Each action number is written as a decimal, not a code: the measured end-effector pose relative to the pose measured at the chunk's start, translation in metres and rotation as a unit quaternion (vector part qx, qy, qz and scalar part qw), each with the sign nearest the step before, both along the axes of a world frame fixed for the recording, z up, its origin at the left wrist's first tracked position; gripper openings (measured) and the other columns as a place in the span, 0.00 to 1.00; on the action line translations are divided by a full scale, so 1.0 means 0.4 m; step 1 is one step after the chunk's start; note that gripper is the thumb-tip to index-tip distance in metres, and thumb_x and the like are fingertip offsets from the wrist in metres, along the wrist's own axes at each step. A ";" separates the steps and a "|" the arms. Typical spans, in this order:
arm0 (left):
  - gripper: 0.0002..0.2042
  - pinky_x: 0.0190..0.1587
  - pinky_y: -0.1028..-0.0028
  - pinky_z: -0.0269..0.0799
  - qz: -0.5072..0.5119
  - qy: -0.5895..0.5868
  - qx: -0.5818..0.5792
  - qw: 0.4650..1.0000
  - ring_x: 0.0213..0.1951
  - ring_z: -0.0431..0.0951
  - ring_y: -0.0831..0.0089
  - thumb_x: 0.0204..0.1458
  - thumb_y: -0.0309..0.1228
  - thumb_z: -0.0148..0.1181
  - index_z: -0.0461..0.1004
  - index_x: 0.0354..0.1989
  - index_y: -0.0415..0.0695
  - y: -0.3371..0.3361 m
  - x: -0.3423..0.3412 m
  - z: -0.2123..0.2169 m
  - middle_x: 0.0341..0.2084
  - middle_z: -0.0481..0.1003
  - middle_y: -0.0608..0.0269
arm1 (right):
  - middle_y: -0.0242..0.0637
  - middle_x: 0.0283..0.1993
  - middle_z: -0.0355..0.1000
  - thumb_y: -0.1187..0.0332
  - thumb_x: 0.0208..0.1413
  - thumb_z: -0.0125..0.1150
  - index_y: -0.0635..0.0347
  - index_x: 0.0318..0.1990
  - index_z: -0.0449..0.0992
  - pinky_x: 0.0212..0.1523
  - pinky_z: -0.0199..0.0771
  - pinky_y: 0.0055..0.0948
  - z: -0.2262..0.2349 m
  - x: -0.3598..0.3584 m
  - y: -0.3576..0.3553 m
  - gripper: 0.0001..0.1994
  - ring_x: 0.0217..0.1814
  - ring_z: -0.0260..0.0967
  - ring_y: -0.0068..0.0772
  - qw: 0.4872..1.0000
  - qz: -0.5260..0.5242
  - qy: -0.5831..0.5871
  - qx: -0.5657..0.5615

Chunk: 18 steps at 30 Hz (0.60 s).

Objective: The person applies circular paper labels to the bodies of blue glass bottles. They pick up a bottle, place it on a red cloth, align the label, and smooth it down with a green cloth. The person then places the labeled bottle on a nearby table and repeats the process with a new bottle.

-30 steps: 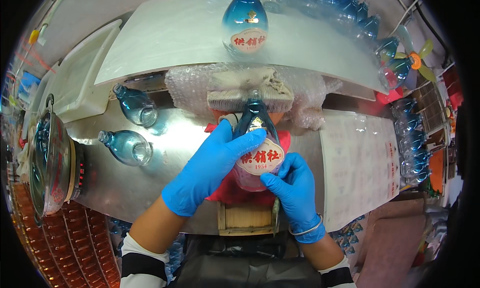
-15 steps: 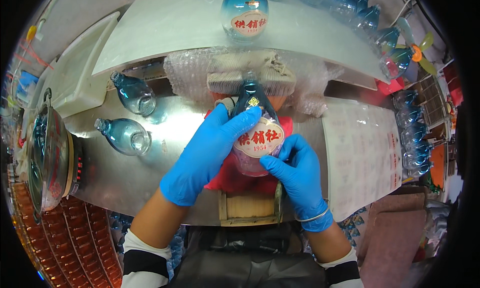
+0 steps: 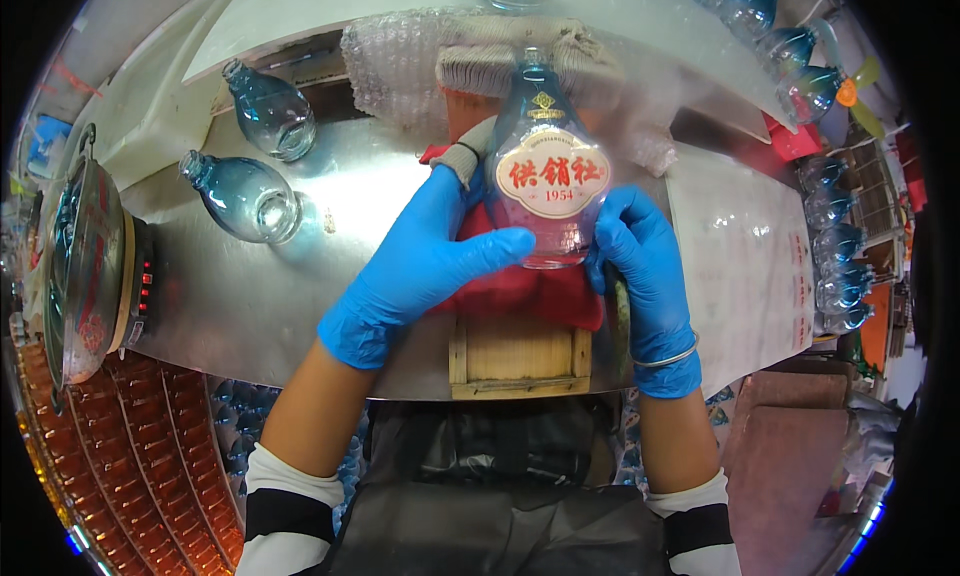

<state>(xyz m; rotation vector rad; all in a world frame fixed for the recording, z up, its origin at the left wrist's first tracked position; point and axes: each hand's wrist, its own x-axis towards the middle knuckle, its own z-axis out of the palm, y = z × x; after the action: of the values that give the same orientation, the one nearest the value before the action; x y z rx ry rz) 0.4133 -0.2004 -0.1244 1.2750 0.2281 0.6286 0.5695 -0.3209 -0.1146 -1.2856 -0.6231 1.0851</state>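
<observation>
A blue-to-clear glass bottle (image 3: 545,126), neck pointing away from me, has a cream label (image 3: 552,174) with red writing and a gold emblem above it. My left hand (image 3: 430,246), in a blue glove, grips the bottle's left side. Its fingers go behind the glass, one in a grey knitted cover (image 3: 462,163), and its thumb lies by the lower left edge. My right hand (image 3: 645,261), also gloved in blue, has curled fingers against the lower right side. Beneath the bottle lies a red cloth (image 3: 520,294) over a wooden block (image 3: 520,354).
Two blue bottles (image 3: 270,111) lie on the metal table (image 3: 270,306) to the left, near a round appliance (image 3: 95,266). Bubble wrap (image 3: 385,66) and a pad (image 3: 480,68) of stacked sheets sit behind. A label sheet (image 3: 740,246) and several bottles (image 3: 840,241) are at right.
The bottle has come up closer and shifted right. My left thumb has slid off the label to the lower left edge, and my right thumb has left the label's front. The view has tilted.
</observation>
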 end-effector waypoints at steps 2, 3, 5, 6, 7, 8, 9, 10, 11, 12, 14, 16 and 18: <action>0.40 0.63 0.70 0.48 0.011 0.006 -0.004 1.000 0.60 0.56 0.67 0.45 0.28 0.62 0.44 0.64 0.35 -0.004 0.000 -0.006 0.59 0.56 0.53 | 0.27 0.24 0.66 0.69 0.47 0.65 0.56 0.30 0.68 0.23 0.61 0.14 0.000 -0.012 0.005 0.09 0.23 0.60 0.14 1.000 -0.023 -0.018 0.002; 0.38 0.63 0.70 0.49 0.002 -0.005 0.000 1.000 0.60 0.55 0.68 0.46 0.25 0.61 0.44 0.64 0.36 -0.002 -0.001 -0.004 0.59 0.56 0.54 | 0.26 0.25 0.66 0.69 0.47 0.65 0.56 0.30 0.68 0.24 0.61 0.14 -0.001 -0.014 0.005 0.09 0.23 0.60 0.13 1.000 -0.024 -0.013 0.006; 0.38 0.62 0.70 0.49 0.001 -0.006 -0.012 1.000 0.60 0.55 0.68 0.46 0.25 0.61 0.44 0.64 0.36 -0.001 -0.001 -0.011 0.59 0.56 0.54 | 0.25 0.26 0.66 0.71 0.46 0.66 0.56 0.30 0.68 0.26 0.61 0.14 -0.001 -0.016 0.007 0.09 0.25 0.60 0.13 1.000 -0.025 -0.002 0.017; 0.38 0.62 0.70 0.49 0.001 -0.007 -0.017 1.000 0.60 0.55 0.69 0.46 0.25 0.61 0.44 0.64 0.37 -0.001 -0.001 -0.014 0.59 0.56 0.55 | 0.25 0.26 0.66 0.71 0.46 0.66 0.56 0.29 0.68 0.27 0.61 0.14 -0.002 -0.016 0.006 0.09 0.25 0.60 0.13 1.000 -0.024 -0.003 0.020; 0.38 0.62 0.70 0.49 -0.002 -0.004 -0.028 1.000 0.60 0.55 0.69 0.46 0.24 0.60 0.44 0.64 0.37 0.000 -0.001 -0.014 0.59 0.56 0.55 | 0.25 0.26 0.66 0.71 0.46 0.66 0.56 0.29 0.68 0.27 0.61 0.14 -0.004 -0.015 0.005 0.09 0.25 0.60 0.13 0.999 -0.023 -0.004 0.022; 0.38 0.62 0.70 0.49 -0.006 0.000 -0.038 0.999 0.60 0.55 0.68 0.46 0.24 0.60 0.44 0.64 0.37 0.000 -0.002 -0.013 0.59 0.56 0.55 | 0.25 0.25 0.66 0.71 0.46 0.66 0.56 0.29 0.68 0.27 0.61 0.14 -0.006 -0.014 0.004 0.09 0.25 0.60 0.13 0.999 -0.022 -0.004 0.025; 0.38 0.62 0.70 0.49 -0.010 0.003 -0.048 0.999 0.61 0.55 0.68 0.46 0.23 0.60 0.44 0.64 0.37 -0.001 -0.003 -0.013 0.59 0.55 0.55 | 0.25 0.25 0.66 0.71 0.46 0.66 0.56 0.29 0.68 0.27 0.61 0.14 -0.007 -0.012 0.002 0.09 0.25 0.60 0.13 1.000 -0.018 -0.005 0.021; 0.38 0.62 0.70 0.49 -0.007 0.010 -0.055 0.998 0.61 0.55 0.68 0.46 0.23 0.60 0.43 0.64 0.37 -0.002 -0.005 -0.013 0.59 0.55 0.55 | 0.25 0.25 0.66 0.71 0.46 0.66 0.56 0.29 0.68 0.27 0.61 0.14 -0.006 -0.010 0.001 0.09 0.25 0.60 0.13 1.000 -0.014 -0.005 0.017; 0.39 0.62 0.70 0.49 -0.004 0.017 -0.062 0.998 0.61 0.55 0.68 0.45 0.23 0.60 0.43 0.64 0.37 -0.002 -0.008 -0.013 0.60 0.55 0.55 | 0.25 0.25 0.66 0.71 0.46 0.66 0.56 0.29 0.69 0.27 0.62 0.15 -0.004 -0.008 0.002 0.09 0.25 0.60 0.13 1.000 -0.008 -0.006 0.012; 0.39 0.62 0.70 0.49 0.000 0.024 -0.068 0.997 0.61 0.55 0.68 0.45 0.23 0.60 0.43 0.64 0.36 -0.002 -0.011 -0.014 0.60 0.54 0.55 | 0.25 0.25 0.66 0.71 0.46 0.66 0.56 0.29 0.69 0.27 0.62 0.15 0.001 -0.003 0.002 0.09 0.25 0.60 0.13 1.000 0.003 0.023 0.002; 0.39 0.63 0.70 0.48 -0.010 0.003 -0.054 0.998 0.61 0.54 0.67 0.45 0.24 0.61 0.43 0.64 0.36 0.003 -0.013 -0.013 0.60 0.54 0.54 | 0.25 0.24 0.65 0.70 0.46 0.66 0.56 0.29 0.69 0.27 0.62 0.15 0.009 0.010 0.001 0.09 0.25 0.60 0.13 0.996 0.023 0.078 -0.019; 0.39 0.63 0.69 0.48 -0.009 0.005 -0.034 0.999 0.61 0.54 0.67 0.45 0.25 0.61 0.43 0.64 0.36 0.001 -0.009 -0.010 0.60 0.54 0.54 | 0.24 0.24 0.66 0.68 0.45 0.67 0.56 0.29 0.69 0.27 0.62 0.15 0.004 0.007 0.005 0.10 0.25 0.60 0.13 1.000 0.017 0.016 0.005; 0.40 0.63 0.69 0.48 0.005 0.032 -0.006 0.999 0.61 0.54 0.67 0.45 0.26 0.62 0.43 0.64 0.35 -0.010 -0.002 -0.005 0.60 0.54 0.54 | 0.24 0.24 0.66 0.67 0.45 0.67 0.56 0.29 0.70 0.27 0.62 0.15 0.002 0.005 0.010 0.10 0.24 0.61 0.13 1.000 0.009 -0.016 0.009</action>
<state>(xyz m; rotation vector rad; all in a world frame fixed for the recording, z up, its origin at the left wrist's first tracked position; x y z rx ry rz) 0.4123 -0.2044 -0.1263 1.2842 0.2903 0.5957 0.5716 -0.3171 -0.1139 -1.2862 -0.6681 1.0728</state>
